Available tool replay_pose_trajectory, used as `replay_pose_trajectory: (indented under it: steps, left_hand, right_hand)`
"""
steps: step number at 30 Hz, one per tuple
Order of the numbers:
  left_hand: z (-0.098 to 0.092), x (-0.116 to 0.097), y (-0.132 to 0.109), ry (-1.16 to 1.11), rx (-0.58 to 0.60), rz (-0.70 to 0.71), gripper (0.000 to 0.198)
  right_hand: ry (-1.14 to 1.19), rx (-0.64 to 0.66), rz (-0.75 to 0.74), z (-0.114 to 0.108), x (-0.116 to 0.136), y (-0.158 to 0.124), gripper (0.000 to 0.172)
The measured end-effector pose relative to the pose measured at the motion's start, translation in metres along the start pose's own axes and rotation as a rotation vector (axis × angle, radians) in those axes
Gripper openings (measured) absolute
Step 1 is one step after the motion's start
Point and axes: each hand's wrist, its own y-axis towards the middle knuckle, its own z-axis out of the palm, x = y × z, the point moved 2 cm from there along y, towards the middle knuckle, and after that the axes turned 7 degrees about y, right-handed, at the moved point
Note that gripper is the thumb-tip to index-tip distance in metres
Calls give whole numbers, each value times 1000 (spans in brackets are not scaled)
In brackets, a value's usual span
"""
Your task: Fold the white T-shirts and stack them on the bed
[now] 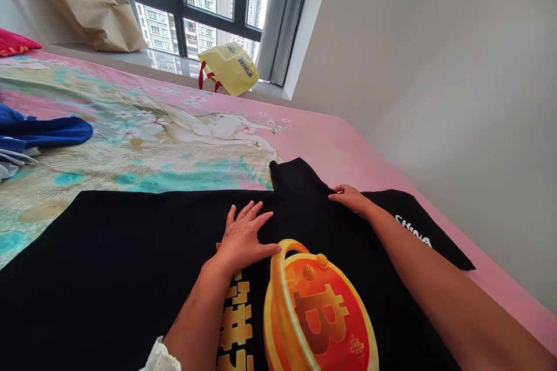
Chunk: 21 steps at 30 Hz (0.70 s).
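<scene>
A black T-shirt (143, 255) lies spread over the bed, with a large red and gold coin print (322, 313) and gold characters on its front. My left hand (248, 235) rests on the shirt with its fingers spread, the thumb at the top edge of the print. Over at the shirt's upper edge, my right hand (348, 197) pinches the black fabric between thumb and fingers, near the base of a short sleeve that points away. Another black part with white "CHINA" lettering (413, 229) shows beyond my right forearm.
A pink, floral bedsheet (195, 139) covers the bed. Blue clothing (47, 130) lies at the left, near a red item (17, 42). On the window ledge are a brown paper bag (96, 17) and a yellow bag (230, 69). A wall rises at the right.
</scene>
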Motion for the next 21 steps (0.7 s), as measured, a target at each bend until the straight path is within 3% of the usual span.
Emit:
replay_pose_trajectory:
  steps: [3, 6, 9, 12, 15, 21]
  left_hand:
    - [1, 0, 0, 22, 10, 11, 75]
    - [2, -1, 1, 48, 15, -8, 64]
    - [4, -2, 1, 74, 9, -19, 50]
    - [5, -3, 1, 90, -8, -24, 44]
    - [5, -3, 1, 100, -13, -25, 44]
    - [5, -3, 2, 129, -7, -30, 45]
  right_hand:
    - [-55, -80, -34, -5, 5, -17, 19]
    - [-45, -203, -298, 7, 35, -61, 16]
    - [59, 35, -587, 40, 70, -116, 8]
    - [-3, 100, -651, 68, 86, -152, 15]
    - [-71, 29, -636, 82, 85, -160, 21]
    - [-65, 8, -628, 85, 81, -155, 12]
